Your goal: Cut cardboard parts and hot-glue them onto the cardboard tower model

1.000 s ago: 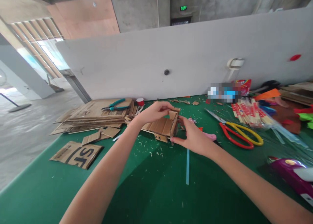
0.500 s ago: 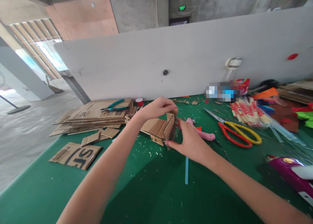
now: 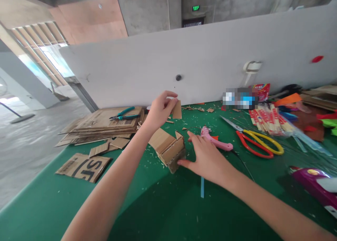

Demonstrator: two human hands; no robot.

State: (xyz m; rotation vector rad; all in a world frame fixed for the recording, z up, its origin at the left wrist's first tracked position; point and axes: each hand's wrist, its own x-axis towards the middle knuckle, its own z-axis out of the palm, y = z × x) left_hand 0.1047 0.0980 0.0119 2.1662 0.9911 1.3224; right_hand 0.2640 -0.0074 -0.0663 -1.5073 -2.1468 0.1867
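Observation:
Between the fingertips of my left hand (image 3: 162, 109) is a small cardboard piece (image 3: 177, 110), raised above the table. Below it a folded cardboard construction (image 3: 170, 148) rests on the green table (image 3: 158, 213). My right hand (image 3: 206, 153) is at the construction's right end, its thumb touching the lower edge and its fingers spread apart. Just behind that hand lies a pink glue gun (image 3: 219, 142). A pale blue strip (image 3: 202, 187) lies in front of it, partly hidden by the hand.
Stacked cardboard sheets (image 3: 97, 123) with teal-handled pliers (image 3: 125, 115) are at the back left. A printed cardboard piece (image 3: 83, 167) lies nearer. Scissors (image 3: 259, 142), packaged sticks (image 3: 271, 119) and a purple tool (image 3: 316, 188) are at the right. A grey partition (image 3: 131, 72) stands behind.
My left hand has lifted up and left from the construction, with a small cardboard piece in its fingers. The construction has tilted and turned, and my right hand's fingers have spread off it.

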